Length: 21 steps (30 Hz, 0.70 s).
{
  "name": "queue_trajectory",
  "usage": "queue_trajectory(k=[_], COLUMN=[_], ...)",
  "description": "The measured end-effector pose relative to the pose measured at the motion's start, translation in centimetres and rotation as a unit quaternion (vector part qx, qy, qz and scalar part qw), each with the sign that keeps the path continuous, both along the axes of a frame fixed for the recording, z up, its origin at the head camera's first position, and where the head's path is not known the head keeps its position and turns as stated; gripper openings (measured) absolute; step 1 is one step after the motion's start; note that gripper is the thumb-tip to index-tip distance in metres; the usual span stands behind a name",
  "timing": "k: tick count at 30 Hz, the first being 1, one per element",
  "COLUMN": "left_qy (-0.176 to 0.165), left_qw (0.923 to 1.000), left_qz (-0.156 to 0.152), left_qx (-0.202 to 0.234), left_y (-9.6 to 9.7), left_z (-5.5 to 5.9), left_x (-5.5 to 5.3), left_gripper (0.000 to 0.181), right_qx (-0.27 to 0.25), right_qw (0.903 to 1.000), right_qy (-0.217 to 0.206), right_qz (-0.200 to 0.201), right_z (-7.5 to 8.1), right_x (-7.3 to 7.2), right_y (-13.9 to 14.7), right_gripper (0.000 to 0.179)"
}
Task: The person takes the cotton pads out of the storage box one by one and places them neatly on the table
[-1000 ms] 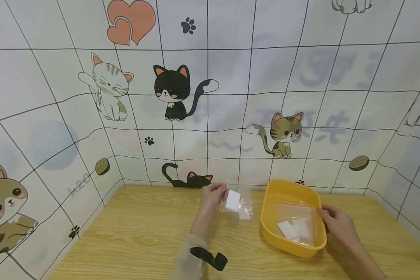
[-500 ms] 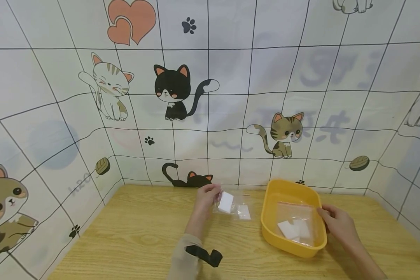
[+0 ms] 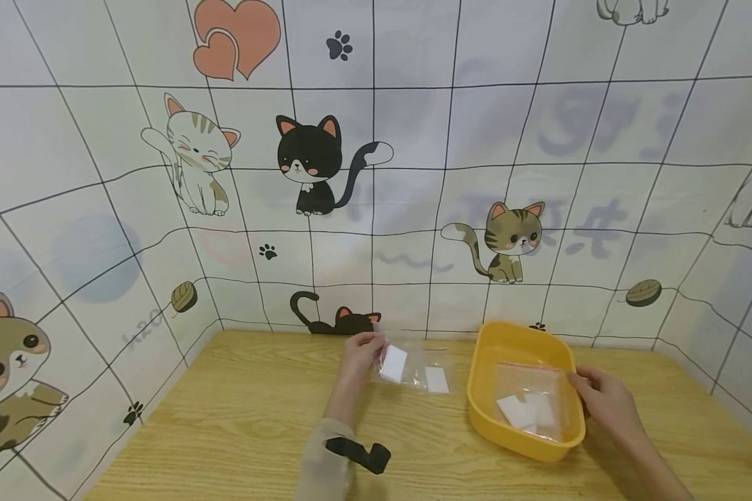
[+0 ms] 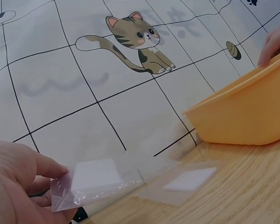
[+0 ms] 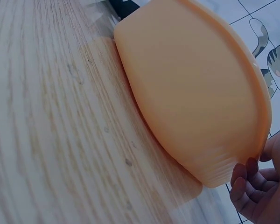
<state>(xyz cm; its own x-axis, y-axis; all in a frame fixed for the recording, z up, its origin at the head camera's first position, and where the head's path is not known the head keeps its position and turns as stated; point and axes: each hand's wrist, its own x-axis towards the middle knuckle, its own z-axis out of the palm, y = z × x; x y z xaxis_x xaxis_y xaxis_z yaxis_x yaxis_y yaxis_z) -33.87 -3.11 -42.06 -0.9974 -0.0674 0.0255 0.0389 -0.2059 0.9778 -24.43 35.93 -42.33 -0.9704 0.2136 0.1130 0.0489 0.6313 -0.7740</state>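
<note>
My left hand [image 3: 358,358] pinches the edge of a small clear plastic bag [image 4: 95,179] with a flat white piece inside, raised at the back of the table. Just right of it, a second clear bag [image 3: 436,380] with a white piece lies on the wood, overlapped by the held one in the left wrist view. On the right stands a yellow plastic basin [image 3: 474,396]; my right hand [image 3: 608,396] grips its right rim, fingertips curled against the outer wall in the right wrist view. Inside the basin rests a larger zip bag [image 3: 526,379] holding several white pieces.
The wood-grain table [image 3: 244,410] ends at a cat-print cloth wall [image 3: 407,195] close behind the bags and basin. More cloth rises along both sides. A black strap [image 3: 358,454] with a loose end is around my left sleeve.
My left hand has drawn the small bag leftwards and slightly down, widening the gap to the basin. The second bag now shows more fully. My right hand and the basin have stayed put.
</note>
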Motion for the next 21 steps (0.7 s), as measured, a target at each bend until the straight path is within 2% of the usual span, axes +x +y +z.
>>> queue_trajectory(k=[4,9,17,21], left_qy=[-0.003,-0.006,-0.024,-0.031], left_qw=[0.9999,0.9988,0.9976,0.9968], left_qz=[0.014,0.038,0.046,0.058], left_qx=[0.000,-0.031,-0.045,-0.045], left_y=[-0.3,-0.7,-1.3,-1.5], left_z=[-0.3,-0.6,-1.1,-1.3], left_x=[-0.3,-0.5,-0.9,-1.0], left_gripper=[0.020,0.019,0.019,0.017], right_qx=[-0.013,-0.013,0.003,-0.010], right_qw=[0.9999,0.9999,0.9999,0.9997], right_qy=[-0.004,-0.007,-0.014,-0.020], right_qz=[0.002,0.003,0.002,0.002], right_z=[0.0,0.1,0.1,0.0], right_x=[0.0,0.1,0.0,-0.1], right_y=[0.0,0.0,0.3,0.3], right_gripper=[0.055,0.056,0.062,0.062])
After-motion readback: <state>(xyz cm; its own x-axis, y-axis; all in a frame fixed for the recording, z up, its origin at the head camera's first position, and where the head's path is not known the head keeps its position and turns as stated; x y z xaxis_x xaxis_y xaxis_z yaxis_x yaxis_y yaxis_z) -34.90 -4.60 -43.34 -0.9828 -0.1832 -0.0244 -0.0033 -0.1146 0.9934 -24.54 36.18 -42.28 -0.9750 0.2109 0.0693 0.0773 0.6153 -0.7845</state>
